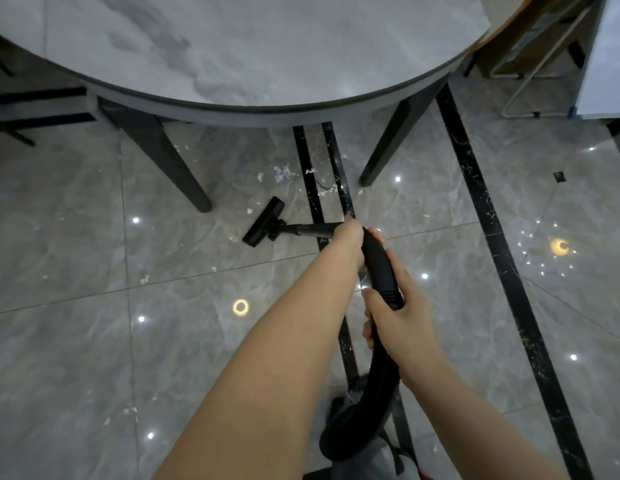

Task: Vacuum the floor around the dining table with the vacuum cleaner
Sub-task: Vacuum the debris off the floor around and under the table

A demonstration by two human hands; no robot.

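head view | left hand [348,237] wraps the black vacuum wand [310,230] at its upper end; right hand [393,317] grips the black curved hose handle [379,268] behind it | flat black floor nozzle [263,221] on grey marble-look tile floor [76,237], ahead-left of both grips, left hand nearer | wand axis runs left from the hands | white paper scraps [284,173] beyond nozzle, between dark legs of the round grey marble-top dining table [267,57] | likely next: push forward-right.

Glossy grey marble-look floor tiles [76,358] with black inlay strips [502,237] mirror ceiling lights — a folded white rack [530,74] leans far beyond the hands, upper right.
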